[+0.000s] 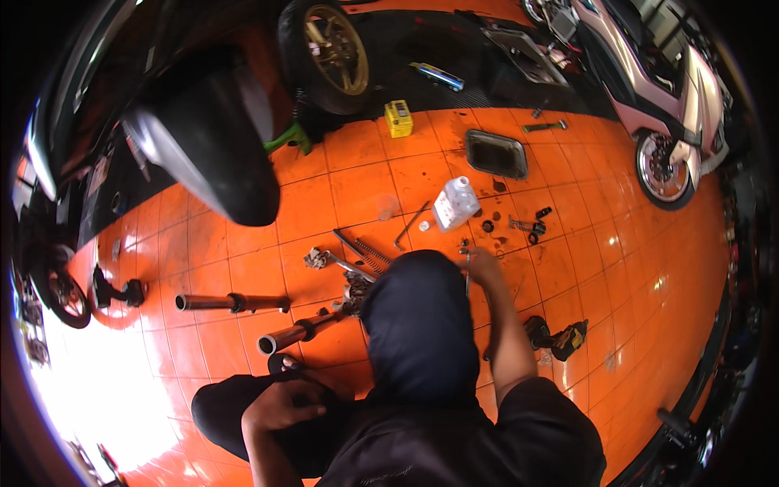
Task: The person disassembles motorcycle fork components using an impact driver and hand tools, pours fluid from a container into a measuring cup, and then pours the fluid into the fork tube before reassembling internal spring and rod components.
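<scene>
My left hand [284, 404] rests by my left thigh, fingers loosely bent and apart, holding nothing visible. My right hand [480, 265] reaches forward beside my right knee [418, 308], its fingers closed on a slim metal tool [467, 282]. Just beyond it lie small metal parts [465, 243], black rings [488, 226] and a white plastic jug [454, 204]. Two fork tubes [207, 303] lie at my left, along with a coiled spring [371, 254], metal rods [345, 242] and crumpled rags [316, 258], partly hidden behind my knee.
Tiled orange floor [584, 268]. Power drills [118, 288] lie left and right of me. Ahead are a metal tray [497, 154], yellow box [398, 118], hammer [544, 126] and wheel [324, 53]. A scooter [665, 130] stands at right; a dark seat or body panel [203, 154] is at left.
</scene>
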Motion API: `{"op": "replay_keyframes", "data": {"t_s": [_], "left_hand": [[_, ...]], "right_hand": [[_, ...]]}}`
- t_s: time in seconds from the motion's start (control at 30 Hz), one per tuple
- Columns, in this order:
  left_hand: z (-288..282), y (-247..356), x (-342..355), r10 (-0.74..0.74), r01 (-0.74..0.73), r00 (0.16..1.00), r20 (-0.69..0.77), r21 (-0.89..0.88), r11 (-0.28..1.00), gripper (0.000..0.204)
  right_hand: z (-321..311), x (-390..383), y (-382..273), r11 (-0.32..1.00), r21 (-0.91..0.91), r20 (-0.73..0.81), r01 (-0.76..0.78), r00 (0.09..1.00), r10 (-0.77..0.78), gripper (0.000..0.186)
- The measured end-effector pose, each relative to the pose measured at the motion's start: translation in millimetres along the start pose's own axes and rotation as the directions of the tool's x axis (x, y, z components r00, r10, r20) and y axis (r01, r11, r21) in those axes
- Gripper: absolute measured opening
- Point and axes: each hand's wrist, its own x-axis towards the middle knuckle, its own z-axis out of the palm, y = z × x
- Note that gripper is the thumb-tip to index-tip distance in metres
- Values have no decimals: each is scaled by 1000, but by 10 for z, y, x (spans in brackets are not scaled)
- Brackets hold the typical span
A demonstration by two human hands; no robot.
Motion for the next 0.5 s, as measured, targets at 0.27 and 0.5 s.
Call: {"op": "replay_keyframes", "data": {"t_s": [0.27, 0.5], "left_hand": [[32, 454, -137, 43, -41, 996, 84, -24, 999, 28], [13, 1112, -172, 679, -652, 724, 124, -202, 731, 27]], "right_hand": [[992, 198, -816, 898, 86, -193, 430, 892, -409, 82], [805, 756, -1910, 797, -204, 188, 568, 822, -538, 66]]}}
